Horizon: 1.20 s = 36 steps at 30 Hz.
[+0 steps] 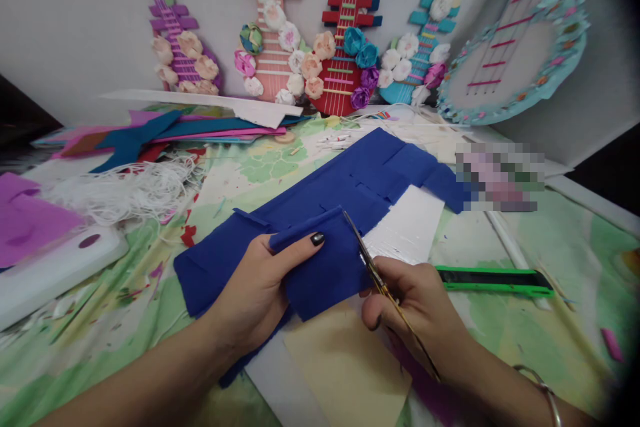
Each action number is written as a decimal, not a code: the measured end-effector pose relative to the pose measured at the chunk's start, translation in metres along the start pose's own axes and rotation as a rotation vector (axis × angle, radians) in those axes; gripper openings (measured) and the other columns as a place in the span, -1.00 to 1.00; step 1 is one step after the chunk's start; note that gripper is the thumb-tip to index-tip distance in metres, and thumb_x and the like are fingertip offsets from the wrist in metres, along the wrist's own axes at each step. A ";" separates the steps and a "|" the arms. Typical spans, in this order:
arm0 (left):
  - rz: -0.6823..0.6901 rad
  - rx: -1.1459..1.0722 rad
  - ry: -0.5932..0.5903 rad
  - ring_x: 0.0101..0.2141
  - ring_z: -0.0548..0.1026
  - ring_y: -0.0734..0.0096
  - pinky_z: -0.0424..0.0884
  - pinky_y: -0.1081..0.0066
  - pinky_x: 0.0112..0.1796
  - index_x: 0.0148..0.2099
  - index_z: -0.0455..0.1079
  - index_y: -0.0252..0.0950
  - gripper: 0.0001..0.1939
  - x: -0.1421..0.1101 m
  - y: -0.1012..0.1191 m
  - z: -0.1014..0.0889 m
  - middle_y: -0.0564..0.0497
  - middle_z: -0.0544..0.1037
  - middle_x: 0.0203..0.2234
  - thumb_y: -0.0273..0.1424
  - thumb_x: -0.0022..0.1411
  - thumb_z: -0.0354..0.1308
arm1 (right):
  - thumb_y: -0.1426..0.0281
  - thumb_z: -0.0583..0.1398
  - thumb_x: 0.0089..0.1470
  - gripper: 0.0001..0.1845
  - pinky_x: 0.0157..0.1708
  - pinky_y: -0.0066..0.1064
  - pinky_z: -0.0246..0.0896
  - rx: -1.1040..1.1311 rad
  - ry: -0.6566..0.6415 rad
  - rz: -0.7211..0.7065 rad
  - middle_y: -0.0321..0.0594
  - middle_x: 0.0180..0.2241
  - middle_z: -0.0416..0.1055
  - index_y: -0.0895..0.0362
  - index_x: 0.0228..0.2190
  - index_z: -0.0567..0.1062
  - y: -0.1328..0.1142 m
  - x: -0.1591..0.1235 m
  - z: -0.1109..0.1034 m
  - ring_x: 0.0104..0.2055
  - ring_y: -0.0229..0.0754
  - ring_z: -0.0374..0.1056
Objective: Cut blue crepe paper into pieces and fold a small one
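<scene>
My left hand [260, 293] pinches a folded piece of dark blue crepe paper [325, 270], thumb on top. In my right hand [425, 313] is a pair of scissors [373, 270], its blades at the right edge of that piece. How far the blades are apart is hard to make out. Behind both hands lies a larger blue crepe paper sheet [310, 190] with several slits or folds. A white shiny board [410, 223] shows under its right side. Below my hands rest a cream sheet [350, 360] and a paler sheet [273, 373].
Decorated paper guitars [340, 67] lean on the back wall. At left are a tangle of white string [125, 190], coloured sheets [145, 133] and a white device [65, 267]. A green-and-black cutter [495, 280] lies at right, on a green patterned cloth [565, 233].
</scene>
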State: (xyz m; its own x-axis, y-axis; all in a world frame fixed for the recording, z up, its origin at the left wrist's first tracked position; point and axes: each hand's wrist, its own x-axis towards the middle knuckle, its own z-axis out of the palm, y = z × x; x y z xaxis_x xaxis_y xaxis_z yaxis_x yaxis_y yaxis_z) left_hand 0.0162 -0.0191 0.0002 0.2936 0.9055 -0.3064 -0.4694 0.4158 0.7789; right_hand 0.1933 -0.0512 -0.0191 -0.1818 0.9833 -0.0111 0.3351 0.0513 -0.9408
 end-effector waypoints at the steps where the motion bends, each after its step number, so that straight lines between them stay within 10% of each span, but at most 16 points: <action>1: -0.001 -0.002 0.003 -0.39 0.60 0.23 0.54 0.38 -0.33 -0.22 0.55 -0.36 -0.79 0.000 0.000 0.000 -0.11 0.63 -0.40 -0.43 0.05 0.34 | 0.15 0.29 -0.10 -0.58 -0.68 -0.52 -0.16 -0.003 0.004 -0.002 -0.44 -0.71 0.05 0.12 -0.69 0.27 0.000 0.000 0.000 -0.63 -0.37 -0.07; 18: 0.010 0.002 -0.024 -0.31 0.59 0.17 0.52 0.27 -0.21 -0.19 0.54 -0.37 -0.76 0.001 -0.001 0.000 -0.14 0.62 -0.31 -0.39 0.06 0.34 | 0.24 0.23 -0.10 -0.69 -0.68 -0.52 -0.15 -0.059 0.018 0.045 -0.40 -0.73 0.08 0.12 -0.71 0.34 -0.002 0.001 -0.001 -0.63 -0.35 -0.04; 36: 0.064 -0.040 0.031 -0.22 0.58 0.16 0.52 0.28 -0.15 -0.14 0.54 -0.36 -0.76 0.002 0.001 -0.003 -0.13 0.62 -0.25 -0.48 0.08 0.30 | -0.10 0.16 -0.02 -0.46 -0.69 -0.48 -0.17 0.074 0.082 -0.036 -0.41 -0.71 0.07 0.13 -0.60 0.31 0.001 -0.001 -0.005 -0.66 -0.36 -0.07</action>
State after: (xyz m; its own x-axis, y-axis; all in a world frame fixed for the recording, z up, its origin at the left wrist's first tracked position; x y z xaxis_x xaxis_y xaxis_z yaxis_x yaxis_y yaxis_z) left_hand 0.0141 -0.0162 -0.0010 0.2362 0.9322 -0.2744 -0.5195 0.3598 0.7751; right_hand 0.1988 -0.0516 -0.0182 -0.1154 0.9922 0.0480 0.2596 0.0767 -0.9627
